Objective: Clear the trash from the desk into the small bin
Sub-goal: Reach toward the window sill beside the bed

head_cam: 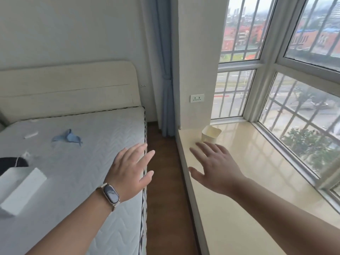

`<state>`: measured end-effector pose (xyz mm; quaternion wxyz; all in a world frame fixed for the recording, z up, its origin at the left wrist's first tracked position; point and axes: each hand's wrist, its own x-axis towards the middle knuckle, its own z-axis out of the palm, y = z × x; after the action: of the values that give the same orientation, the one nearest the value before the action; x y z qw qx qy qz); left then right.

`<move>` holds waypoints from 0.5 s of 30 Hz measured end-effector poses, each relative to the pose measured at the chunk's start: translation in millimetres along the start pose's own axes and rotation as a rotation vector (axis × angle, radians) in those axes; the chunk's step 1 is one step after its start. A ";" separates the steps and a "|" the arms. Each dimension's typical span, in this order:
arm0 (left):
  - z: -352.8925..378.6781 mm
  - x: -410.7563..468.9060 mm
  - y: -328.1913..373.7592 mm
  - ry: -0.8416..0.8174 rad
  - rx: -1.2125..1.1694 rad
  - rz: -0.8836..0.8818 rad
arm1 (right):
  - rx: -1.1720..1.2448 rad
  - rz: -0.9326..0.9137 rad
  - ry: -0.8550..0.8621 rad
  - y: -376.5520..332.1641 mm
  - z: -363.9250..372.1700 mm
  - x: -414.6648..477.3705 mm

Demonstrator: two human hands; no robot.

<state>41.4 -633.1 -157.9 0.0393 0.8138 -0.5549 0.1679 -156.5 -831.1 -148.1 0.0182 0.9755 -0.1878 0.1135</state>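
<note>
Cream plastic, the small bin [211, 134] is sitting on the window ledge [248, 190] just past my right hand [214, 166], and I am holding that and my left hand [131, 170] spread and empty, so I am judging the blue scrap [68, 138] on the bed [82, 172] not yet binned.

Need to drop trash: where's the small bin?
Head view, right: the small cream plastic bin stands on the beige window ledge, just beyond the right hand.

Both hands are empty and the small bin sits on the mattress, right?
Not quite. The head view shows the bin standing on the window sill, not on the mattress. The left hand and right hand are indeed empty.
</note>
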 end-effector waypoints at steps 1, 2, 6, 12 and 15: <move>1.1 4.0 -2.4 0.000 0.005 -0.004 | 0.006 -0.005 0.007 0.6 2.1 7.0; 2.4 8.6 -5.3 0.003 0.010 -0.006 | 0.011 -0.011 0.011 0.9 4.0 14.6; 10.9 33.2 -23.3 0.009 0.019 -0.015 | 0.030 -0.032 0.026 3.9 15.0 47.2; 49.1 91.5 -57.5 0.025 -0.045 0.017 | -0.007 -0.004 -0.001 17.1 36.8 100.2; 68.3 126.7 -76.2 0.037 -0.095 0.053 | -0.040 0.038 -0.009 22.9 40.8 136.4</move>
<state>168.4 -734.0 -172.6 0.0839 0.7929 -0.5827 0.1574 -32.9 -905.0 -156.8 0.0344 0.9717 -0.2088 0.1055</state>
